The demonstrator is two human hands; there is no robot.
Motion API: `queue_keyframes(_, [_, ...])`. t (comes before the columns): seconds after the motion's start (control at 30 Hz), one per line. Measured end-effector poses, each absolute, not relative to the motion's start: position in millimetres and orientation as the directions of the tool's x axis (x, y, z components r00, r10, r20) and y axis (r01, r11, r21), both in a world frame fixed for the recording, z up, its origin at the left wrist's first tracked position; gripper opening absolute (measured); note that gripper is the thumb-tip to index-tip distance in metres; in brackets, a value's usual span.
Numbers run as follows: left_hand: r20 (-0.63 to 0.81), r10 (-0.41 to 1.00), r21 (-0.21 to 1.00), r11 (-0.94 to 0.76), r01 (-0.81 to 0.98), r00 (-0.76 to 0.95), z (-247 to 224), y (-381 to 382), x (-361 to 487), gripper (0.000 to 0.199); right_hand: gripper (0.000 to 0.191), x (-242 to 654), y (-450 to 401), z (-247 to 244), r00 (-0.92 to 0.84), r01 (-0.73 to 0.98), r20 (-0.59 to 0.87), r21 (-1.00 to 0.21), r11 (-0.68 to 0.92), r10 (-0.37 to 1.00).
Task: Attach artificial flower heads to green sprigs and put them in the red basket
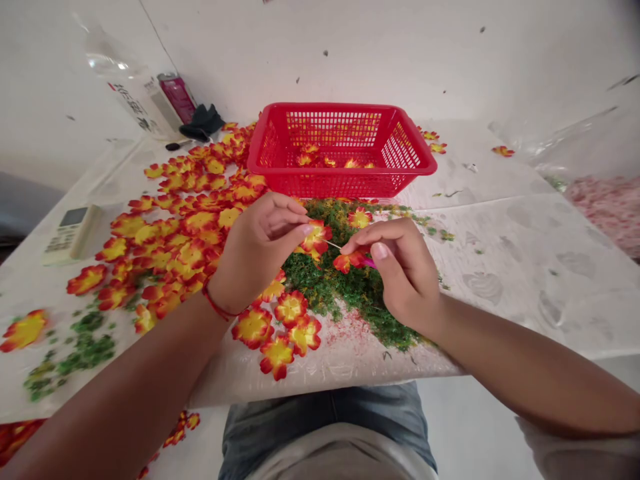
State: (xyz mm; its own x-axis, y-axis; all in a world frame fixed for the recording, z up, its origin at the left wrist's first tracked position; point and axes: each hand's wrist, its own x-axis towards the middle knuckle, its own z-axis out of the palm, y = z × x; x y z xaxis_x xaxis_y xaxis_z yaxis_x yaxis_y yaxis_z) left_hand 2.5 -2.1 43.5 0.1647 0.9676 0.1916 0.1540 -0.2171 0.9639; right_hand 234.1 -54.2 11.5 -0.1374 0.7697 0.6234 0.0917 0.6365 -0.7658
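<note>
Between thumb and fingers, my left hand (267,247) pinches a red-and-yellow artificial flower (318,236). Facing it, my right hand (405,267) is closed on a thin pale stick (331,245) with a magenta part showing by the thumb. That stick runs to the flower in my left hand. Another artificial flower (349,261) sits along the stick, close to my right fingertips. Under both hands lies a heap of small green plastic sprigs (360,300). Several loose flowers (277,356) rest near the front edge, below my left hand.
A red plastic basket (343,172) with some flowers inside stands behind my hands. A large pile of flowers (190,220) spreads to the left. Farther out are a remote control (71,235), a plastic bottle (135,100), a can (176,97) and a bag of pink pieces (607,210).
</note>
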Motion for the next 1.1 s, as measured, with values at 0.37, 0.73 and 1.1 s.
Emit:
queue_keyframes(0.37, [0.084,0.977,0.99,-0.105,0.097,0.197,44.1,-6.0,4.1,0.021,0.016,237.3,-53.3,6.9,-0.147,0.141,0.601,-0.774,0.618,0.786])
queue_keyframes(0.73, [-0.099,0.97,0.979,0.135,-0.154,0.224,37.8,-3.5,4.3,0.021,0.017,237.0,-54.2,8.9,-0.125,0.134,0.645,-0.742,0.657,0.754])
queue_keyframes(1.1, [-0.08,0.956,0.983,0.123,-0.138,0.282,36.2,-2.1,3.4,0.035,0.017,236.0,-53.9,8.4,-0.111,0.132,0.64,-0.749,0.649,0.761])
